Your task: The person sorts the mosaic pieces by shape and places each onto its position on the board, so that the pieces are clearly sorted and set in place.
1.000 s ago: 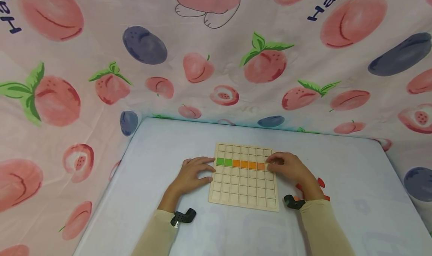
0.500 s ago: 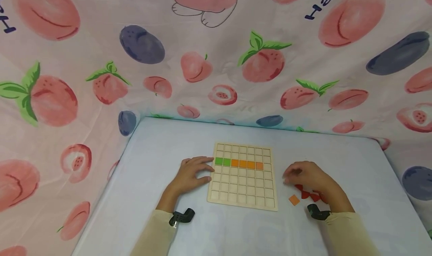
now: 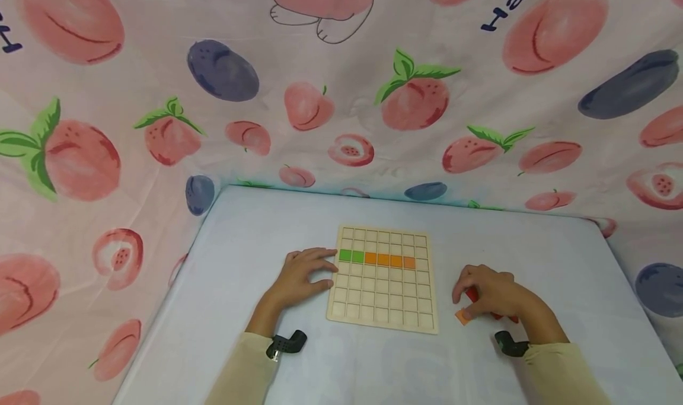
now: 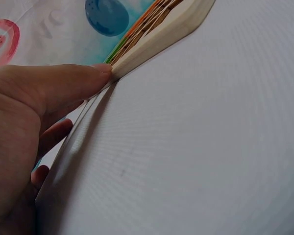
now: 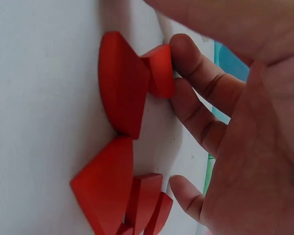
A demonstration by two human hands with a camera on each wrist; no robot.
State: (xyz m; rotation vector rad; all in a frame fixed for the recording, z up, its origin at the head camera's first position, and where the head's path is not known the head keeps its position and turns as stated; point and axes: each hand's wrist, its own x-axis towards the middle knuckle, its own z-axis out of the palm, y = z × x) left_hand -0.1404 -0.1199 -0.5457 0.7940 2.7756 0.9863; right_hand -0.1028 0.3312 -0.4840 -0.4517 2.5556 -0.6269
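Left hand (image 3: 300, 279) beside the wooden board (image 3: 383, 286), fingers mostly straight, thumb touching the edge, nothing gripped. Press just a little, so as not to tip or slide the board. In the third row from the far side, two green squares (image 3: 358, 257), then four orange squares (image 3: 383, 260), the last a bit paler, all side by side in their boxes. At the right end of that row, one bare box.

Further right, on the white table (image 3: 555, 262) and apart from the board, a loose orange square (image 3: 460, 318), turned like a diamond. Right hand (image 3: 493, 291) over there, fingers loosely bent, thumb at the square's corner, gap to the pointing finger, no pinch showing. Under the hand, red pieces (image 5: 108, 181), some touching each other.

For a good pick-up, probably best to bring the pointing finger down across from the thumb, squeeze softly, and lift straight up. Watch out for bumping the red pieces.
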